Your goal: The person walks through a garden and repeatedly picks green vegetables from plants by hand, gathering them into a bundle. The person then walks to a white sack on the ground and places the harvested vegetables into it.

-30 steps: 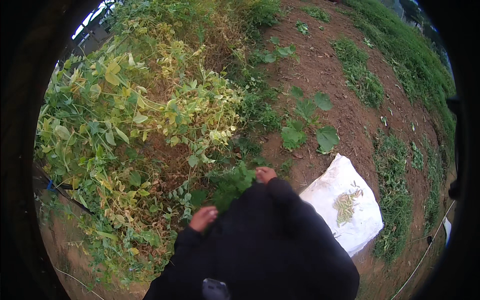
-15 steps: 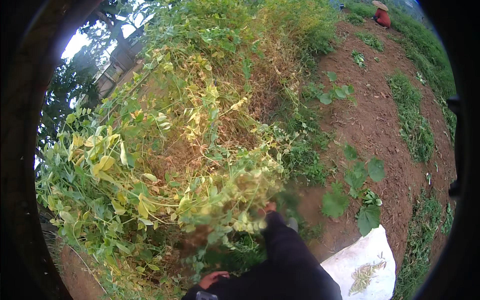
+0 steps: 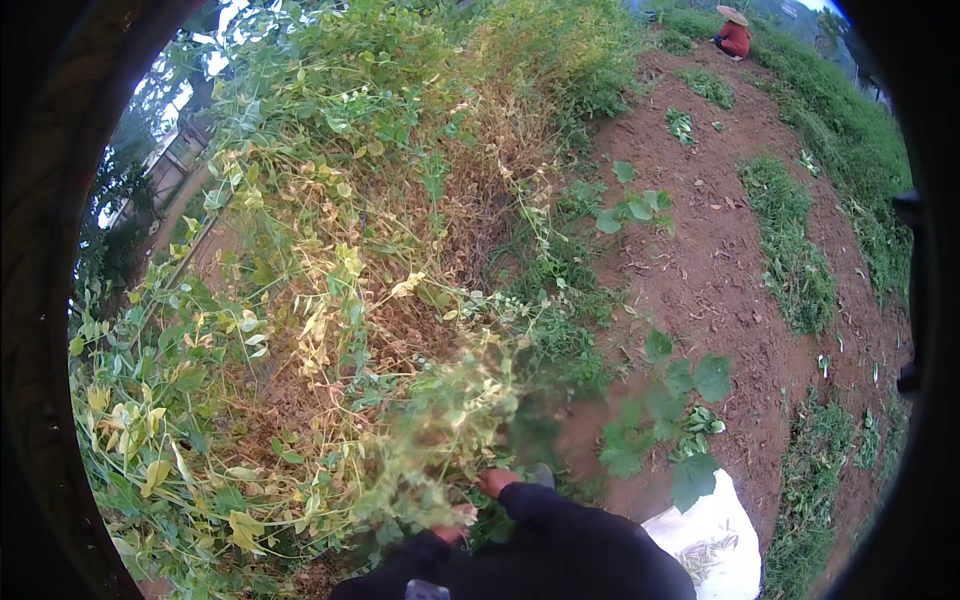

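My right hand (image 3: pixel 495 482), at the end of a dark sleeve, is closed at the near edge of a tangle of pea vines (image 3: pixel 455 420). The stems by it are smeared by motion, and its fingertips are hidden among them. Just left of it and lower, my left hand (image 3: pixel 456 523) reaches into the same foliage, its fingers blurred and partly covered by leaves. The vines carry green, yellow and dry brown leaves, with some pale pods (image 3: pixel 243 473) hanging at the left.
A white sheet (image 3: pixel 738 525) lies at the lower right, with a small heap of picked pods (image 3: pixel 708 556) on it. Broad-leaved plants (image 3: pixel 672 400) grow from the bare brown soil (image 3: pixel 690 270). Far off, a person in red (image 3: pixel 733 40) with a wide hat crouches.
My left hand has come up into the vines, closer to my right hand. The right hand and the vines beside it sit lower and further left in view; the whole view has shifted too.
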Available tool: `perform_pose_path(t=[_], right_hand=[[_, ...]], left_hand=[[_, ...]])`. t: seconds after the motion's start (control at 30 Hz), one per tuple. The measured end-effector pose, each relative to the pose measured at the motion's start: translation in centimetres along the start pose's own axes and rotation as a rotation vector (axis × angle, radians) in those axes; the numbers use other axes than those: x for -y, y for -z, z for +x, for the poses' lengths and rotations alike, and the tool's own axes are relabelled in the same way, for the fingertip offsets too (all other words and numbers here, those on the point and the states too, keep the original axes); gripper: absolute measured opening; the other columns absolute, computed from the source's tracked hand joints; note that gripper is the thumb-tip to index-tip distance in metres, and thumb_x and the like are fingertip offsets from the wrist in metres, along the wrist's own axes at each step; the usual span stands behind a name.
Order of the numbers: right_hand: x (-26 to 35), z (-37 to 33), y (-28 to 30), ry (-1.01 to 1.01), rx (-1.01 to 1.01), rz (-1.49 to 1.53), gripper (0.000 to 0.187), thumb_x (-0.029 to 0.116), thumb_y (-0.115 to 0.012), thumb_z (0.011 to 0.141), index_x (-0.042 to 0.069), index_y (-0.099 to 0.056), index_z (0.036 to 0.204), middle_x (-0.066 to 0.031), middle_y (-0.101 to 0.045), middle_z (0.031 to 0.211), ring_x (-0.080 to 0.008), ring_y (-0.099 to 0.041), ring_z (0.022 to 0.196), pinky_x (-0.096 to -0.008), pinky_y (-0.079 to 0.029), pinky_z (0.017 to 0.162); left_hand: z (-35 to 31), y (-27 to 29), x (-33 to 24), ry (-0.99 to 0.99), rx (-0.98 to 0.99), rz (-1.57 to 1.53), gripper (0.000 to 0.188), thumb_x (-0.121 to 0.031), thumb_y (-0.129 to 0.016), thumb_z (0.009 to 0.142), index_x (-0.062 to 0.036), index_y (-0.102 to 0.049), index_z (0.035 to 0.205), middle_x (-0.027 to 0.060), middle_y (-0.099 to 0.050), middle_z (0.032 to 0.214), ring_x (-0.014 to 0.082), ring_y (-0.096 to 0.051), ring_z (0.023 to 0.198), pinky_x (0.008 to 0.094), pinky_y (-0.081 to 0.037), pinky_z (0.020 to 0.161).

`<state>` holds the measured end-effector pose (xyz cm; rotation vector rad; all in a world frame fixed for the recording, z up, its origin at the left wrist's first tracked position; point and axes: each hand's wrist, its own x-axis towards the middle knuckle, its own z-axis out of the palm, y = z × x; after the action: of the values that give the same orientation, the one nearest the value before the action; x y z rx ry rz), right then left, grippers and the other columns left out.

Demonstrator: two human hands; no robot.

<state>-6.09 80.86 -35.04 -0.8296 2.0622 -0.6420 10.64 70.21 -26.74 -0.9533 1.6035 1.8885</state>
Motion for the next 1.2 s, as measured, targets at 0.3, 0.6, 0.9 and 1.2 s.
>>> perform_pose_path(t=[0.3, 0.6, 0.9, 1.2], right_hand=[[1.7, -5.7, 3.3, 0.294, 0.044, 0.027, 0.031, 0.038, -0.043, 0.082, 0.014, -0.063, 0.086, -0.0041, -0.062, 0.068, -0.0232, -0.060, 0.068, -0.0359, -0.046, 0.062], [-1.5, -13.7, 17.8, 0.131, -0.136, 0.834, 0.027, 0.029, -0.048, 0.087, 0.006, -0.063, 0.089, 0.0006, -0.056, 0.065, -0.0086, -0.052, 0.061, -0.0237, -0.041, 0.056], [-9.4, -25.6, 21.3, -0.259, -0.708, 1.572, 0.023, 0.016, -0.044, 0.088, 0.001, -0.052, 0.104, -0.0063, -0.058, 0.077, -0.0109, -0.053, 0.056, -0.0208, -0.040, 0.044], [-14.2, -19.8, 27.8, -0.151, -0.922, 1.847, 0.021, 0.010, -0.048, 0.084, 0.000, -0.053, 0.102, -0.0015, -0.049, 0.069, -0.0062, -0.038, 0.048, -0.0193, -0.032, 0.040]], left_hand=[[3.7, -1.4, -6.5, -0.001, 0.072, 0.316, 0.049, -0.038, -0.049, 0.086, -0.0014, -0.048, 0.118, 0.0112, -0.058, 0.108, 0.0193, -0.055, 0.099, 0.0296, -0.042, 0.086], [4.4, -3.9, -12.8, 0.015, 0.148, 0.675, 0.054, -0.043, -0.051, 0.084, -0.0013, -0.048, 0.118, 0.0133, -0.055, 0.113, 0.0217, -0.054, 0.101, 0.0297, -0.041, 0.087], [10.4, -10.6, -20.5, -0.364, 0.241, 0.693, 0.053, -0.041, -0.056, 0.082, 0.0003, -0.050, 0.114, 0.0136, -0.056, 0.109, 0.0236, -0.054, 0.100, 0.0311, -0.041, 0.088], [18.5, -16.4, -35.3, -0.192, 0.555, 0.323, 0.042, -0.027, -0.050, 0.088, -0.0047, -0.042, 0.122, 0.0029, -0.052, 0.115, 0.0098, -0.052, 0.088, 0.0233, -0.043, 0.076]])
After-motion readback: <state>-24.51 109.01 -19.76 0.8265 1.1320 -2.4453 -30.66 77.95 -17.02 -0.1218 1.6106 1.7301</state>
